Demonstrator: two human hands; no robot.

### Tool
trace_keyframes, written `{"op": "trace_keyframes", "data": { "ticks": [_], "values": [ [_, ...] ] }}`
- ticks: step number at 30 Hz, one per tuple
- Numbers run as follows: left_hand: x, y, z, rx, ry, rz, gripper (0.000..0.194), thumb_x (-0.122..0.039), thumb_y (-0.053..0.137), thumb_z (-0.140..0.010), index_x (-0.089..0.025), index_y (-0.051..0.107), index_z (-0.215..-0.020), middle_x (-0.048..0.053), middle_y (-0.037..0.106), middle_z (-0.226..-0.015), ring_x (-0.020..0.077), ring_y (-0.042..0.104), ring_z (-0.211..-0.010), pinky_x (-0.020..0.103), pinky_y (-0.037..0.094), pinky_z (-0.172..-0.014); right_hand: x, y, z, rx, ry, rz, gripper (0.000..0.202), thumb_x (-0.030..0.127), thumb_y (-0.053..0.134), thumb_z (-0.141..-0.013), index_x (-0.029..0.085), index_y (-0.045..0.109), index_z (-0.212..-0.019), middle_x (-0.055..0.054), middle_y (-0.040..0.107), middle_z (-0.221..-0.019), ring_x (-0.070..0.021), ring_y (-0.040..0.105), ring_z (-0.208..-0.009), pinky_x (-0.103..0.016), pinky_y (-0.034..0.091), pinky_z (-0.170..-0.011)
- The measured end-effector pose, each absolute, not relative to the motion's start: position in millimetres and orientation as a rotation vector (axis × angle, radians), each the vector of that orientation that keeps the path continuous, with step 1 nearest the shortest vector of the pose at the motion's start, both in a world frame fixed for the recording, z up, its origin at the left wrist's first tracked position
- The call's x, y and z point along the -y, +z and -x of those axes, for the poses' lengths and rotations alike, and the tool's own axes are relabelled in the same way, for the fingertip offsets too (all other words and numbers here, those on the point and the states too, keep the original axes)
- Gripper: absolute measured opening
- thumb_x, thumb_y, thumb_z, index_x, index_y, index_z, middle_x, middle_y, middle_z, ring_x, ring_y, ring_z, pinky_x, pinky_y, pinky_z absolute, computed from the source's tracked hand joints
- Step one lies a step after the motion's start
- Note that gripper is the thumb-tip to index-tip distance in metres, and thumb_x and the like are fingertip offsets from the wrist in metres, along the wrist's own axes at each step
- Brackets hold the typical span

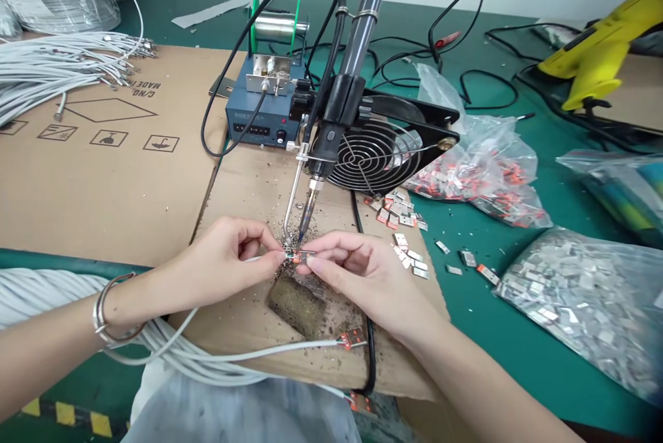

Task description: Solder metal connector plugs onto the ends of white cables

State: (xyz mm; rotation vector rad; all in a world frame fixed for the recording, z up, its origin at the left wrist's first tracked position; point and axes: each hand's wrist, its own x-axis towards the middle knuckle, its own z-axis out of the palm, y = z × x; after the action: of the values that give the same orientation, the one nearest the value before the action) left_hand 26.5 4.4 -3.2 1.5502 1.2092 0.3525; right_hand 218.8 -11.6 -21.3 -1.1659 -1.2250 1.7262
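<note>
My left hand (233,263) pinches the wire end of a white cable, mostly hidden by the fingers. Opposite it, my right hand (357,267) grips a small USB connector (297,257) with orange plastic between thumb and fingers. Cable wires and connector meet just under the tip of a mounted soldering iron (331,142); I cannot tell whether the tip touches them. A bent metal solder feed tube (294,198) ends beside that tip. Below the hands lies a brown sponge (298,305). Across the cardboard (409,353) runs a white cable (290,346) with an orange connector (353,338) on its end.
Behind the iron stand a fan (362,159) and a blue solder feeder (259,115) with a solder spool (274,28). Loose connectors (409,253) and bags of metal parts (585,298) lie at right. Bundled cables (52,73) rest at left; a yellow glue gun (595,56) is far right.
</note>
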Motion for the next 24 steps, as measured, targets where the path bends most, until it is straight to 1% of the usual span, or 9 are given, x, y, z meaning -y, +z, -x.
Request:
{"op": "trace_keyframes", "data": {
  "ticks": [7, 11, 14, 18, 20, 22, 23, 24],
  "values": [
    [-3.8, -4.6, -26.8, -1.201, 0.323, -1.574, 0.017, -0.027, 0.052, -0.079, -0.014, 0.061, -0.075, -0.007, 0.031, -0.049, 0.0071, 0.028, -0.047, 0.020, 0.022, -0.044, 10.9, -20.6, -218.5, 1.200, 1.755, 1.180, 0.008, 0.020, 0.069, -0.071, 0.017, 0.066, -0.078, -0.002, 0.071, -0.071, -0.0102, 0.067, -0.067, -0.014, 0.050, -0.061],
    [-4.8, -7.9, -27.4, -1.200, 0.323, -1.607, 0.018, -0.028, 0.052, -0.079, -0.013, 0.062, -0.075, -0.007, 0.031, -0.048, 0.0070, 0.028, -0.046, 0.020, 0.022, -0.044, 8.8, -22.7, -220.4, 1.225, 1.768, 1.180, 0.009, 0.021, 0.069, -0.071, 0.017, 0.066, -0.079, -0.001, 0.070, -0.071, -0.0088, 0.066, -0.067, -0.013, 0.048, -0.060],
    [-5.0, -11.0, -27.1, -1.170, 0.329, -1.625, 0.022, -0.031, 0.052, -0.080, -0.013, 0.062, -0.076, -0.007, 0.031, -0.049, 0.0071, 0.028, -0.046, 0.020, 0.022, -0.044, 8.4, -23.4, -223.0, 1.303, 1.777, 1.184, 0.011, 0.023, 0.068, -0.071, 0.016, 0.065, -0.079, -0.003, 0.071, -0.072, -0.0099, 0.065, -0.067, -0.015, 0.048, -0.060],
    [7.6, 1.8, -21.1, -1.020, 0.238, -1.653, 0.029, -0.039, 0.047, -0.084, -0.015, 0.061, -0.078, -0.004, 0.044, -0.055, 0.0082, 0.037, -0.051, 0.020, 0.029, -0.046, 18.7, -12.9, -228.9, 1.478, 1.736, 1.194, 0.010, 0.024, 0.066, -0.072, 0.016, 0.063, -0.078, -0.005, 0.070, -0.070, -0.0122, 0.062, -0.061, -0.018, 0.046, -0.052],
    [21.8, 15.2, -9.5, -1.035, 0.224, -1.747, 0.026, -0.038, 0.044, -0.087, -0.018, 0.062, -0.089, -0.001, 0.055, -0.068, 0.0104, 0.047, -0.060, 0.021, 0.036, -0.053, 31.8, -2.9, -236.2, 1.588, 1.642, 1.217, 0.009, 0.025, 0.062, -0.075, 0.017, 0.063, -0.078, -0.005, 0.069, -0.069, -0.0135, 0.061, -0.059, -0.020, 0.045, -0.050],
    [39.8, 25.3, 11.8, -1.124, 0.422, -1.878, 0.019, -0.030, 0.047, -0.086, -0.024, 0.061, -0.099, 0.002, 0.061, -0.089, 0.0139, 0.054, -0.077, 0.024, 0.042, -0.065, 49.6, 6.1, -249.4, 1.789, 1.479, 1.268, 0.009, 0.026, 0.057, -0.081, 0.020, 0.063, -0.080, -0.004, 0.067, -0.071, -0.0144, 0.060, -0.061, -0.021, 0.046, -0.053],
    [49.7, 27.2, 26.1, -1.143, 0.608, -1.918, 0.017, -0.025, 0.048, -0.085, -0.026, 0.062, -0.094, 0.002, 0.062, -0.092, 0.0153, 0.054, -0.083, 0.025, 0.043, -0.068, 59.3, 9.0, -258.5, 1.929, 1.375, 1.289, 0.010, 0.026, 0.055, -0.083, 0.022, 0.064, -0.080, -0.003, 0.067, -0.072, -0.0146, 0.061, -0.062, -0.022, 0.047, -0.054],
    [60.0, 26.5, 42.1, -1.159, 0.892, -1.917, 0.016, -0.023, 0.051, -0.083, -0.026, 0.064, -0.074, 0.001, 0.062, -0.079, 0.0154, 0.055, -0.078, 0.027, 0.044, -0.068, 69.0, 10.3, -268.9, 2.107, 1.282, 1.318, 0.010, 0.026, 0.055, -0.083, 0.025, 0.065, -0.084, -0.002, 0.067, -0.075, -0.0150, 0.061, -0.064, -0.022, 0.047, -0.055]
  ]
}}
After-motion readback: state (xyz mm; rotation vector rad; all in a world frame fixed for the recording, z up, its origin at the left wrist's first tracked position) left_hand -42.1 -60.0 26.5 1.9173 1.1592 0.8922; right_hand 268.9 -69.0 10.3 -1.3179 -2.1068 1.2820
